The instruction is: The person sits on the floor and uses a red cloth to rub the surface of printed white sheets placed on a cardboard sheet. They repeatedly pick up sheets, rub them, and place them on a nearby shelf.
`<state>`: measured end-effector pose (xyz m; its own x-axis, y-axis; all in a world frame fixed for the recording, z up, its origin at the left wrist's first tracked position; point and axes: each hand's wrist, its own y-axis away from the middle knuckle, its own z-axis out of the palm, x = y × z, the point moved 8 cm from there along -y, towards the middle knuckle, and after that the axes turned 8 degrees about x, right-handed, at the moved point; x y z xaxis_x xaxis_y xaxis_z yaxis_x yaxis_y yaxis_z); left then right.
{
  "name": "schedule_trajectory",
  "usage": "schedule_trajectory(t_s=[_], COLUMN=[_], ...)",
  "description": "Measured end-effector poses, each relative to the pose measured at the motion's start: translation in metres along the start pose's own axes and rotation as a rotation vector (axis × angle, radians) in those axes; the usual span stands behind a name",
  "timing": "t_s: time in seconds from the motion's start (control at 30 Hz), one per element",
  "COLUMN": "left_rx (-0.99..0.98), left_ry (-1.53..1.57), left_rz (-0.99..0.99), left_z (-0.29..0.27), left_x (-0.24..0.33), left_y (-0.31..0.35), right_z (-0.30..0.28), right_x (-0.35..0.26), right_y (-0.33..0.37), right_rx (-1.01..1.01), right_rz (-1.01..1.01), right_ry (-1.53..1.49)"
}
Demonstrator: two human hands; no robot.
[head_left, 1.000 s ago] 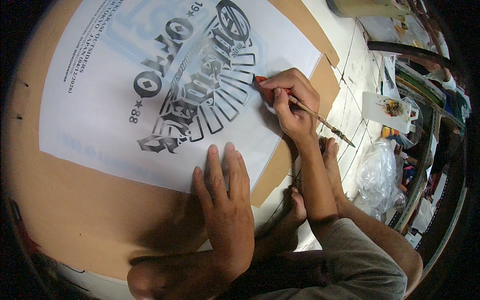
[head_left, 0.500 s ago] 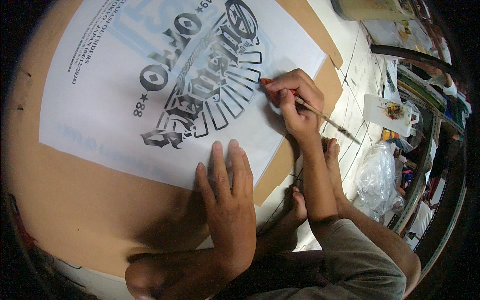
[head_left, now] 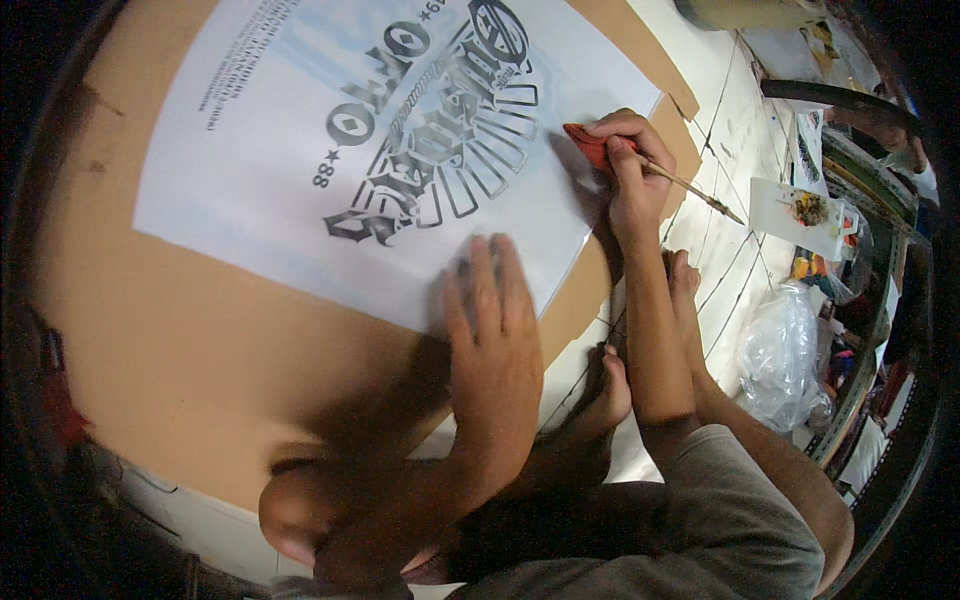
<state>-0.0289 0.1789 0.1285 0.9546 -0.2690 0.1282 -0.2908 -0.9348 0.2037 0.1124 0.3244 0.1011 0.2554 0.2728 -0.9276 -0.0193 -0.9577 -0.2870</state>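
A white sheet [head_left: 270,240] printed with black and grey lettering and a fan of outlined bars [head_left: 500,160] lies on brown board [head_left: 200,330]. My right hand [head_left: 640,170] is closed over the sheet's right side, beside the bars. It pinches a pointed red-orange piece [head_left: 592,148], whose kind I cannot make out, along with a thin wooden stick [head_left: 690,187] like a brush handle. The stick's dark-stained end points down to the right. At the sheet's lower edge, my left hand [head_left: 495,350] rests palm down with fingers stretched out, slightly blurred.
Pale floor tiles [head_left: 725,130] run along the board's right side. Beyond lie a paint-stained white tray [head_left: 775,225], a clear plastic bag [head_left: 785,350] and a metal-edged rack [head_left: 870,330]. My bare feet and bent knees are close below the board.
The whole scene has shifted up and right in the view, both hands with it. More of the red-orange piece shows past my right fingers. Both hands keep nearly the same places over the sheet.
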Motion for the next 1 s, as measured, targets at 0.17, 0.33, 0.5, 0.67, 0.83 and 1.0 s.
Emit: schedule_trajectory(t_s=[0.17, 0.33, 0.5, 0.67, 0.83, 1.0], left_rx=[0.127, 0.252, 0.437, 0.275, 0.259, 0.152], left_ry=[0.046, 0.606, 0.235, 0.105, 0.167, 0.096], left_rz=[0.063, -0.055, -0.319, -0.433, -0.451, -0.462], left_z=[-0.003, 0.016, 0.003, 0.011, 0.013, 0.011], left_x=[0.028, -0.009, -0.065, -0.058, -0.061, -0.065], left_y=[-0.015, -0.011, 0.001, 0.004, 0.005, 0.004], right_z=[-0.006, 0.011, 0.022, 0.035, 0.052, 0.058], right_x=[-0.01, -0.031, -0.018, -0.045, -0.052, -0.055], right_y=[0.002, 0.049, 0.054, 0.044, 0.058, 0.059], right_rx=[0.093, 0.037, -0.072, -0.088, -0.189, -0.165], right_rz=[-0.01, 0.105, 0.18, -0.17, -0.208, -0.294], right_ry=[0.01, -0.193, -0.083, 0.133, 0.283, 0.401])
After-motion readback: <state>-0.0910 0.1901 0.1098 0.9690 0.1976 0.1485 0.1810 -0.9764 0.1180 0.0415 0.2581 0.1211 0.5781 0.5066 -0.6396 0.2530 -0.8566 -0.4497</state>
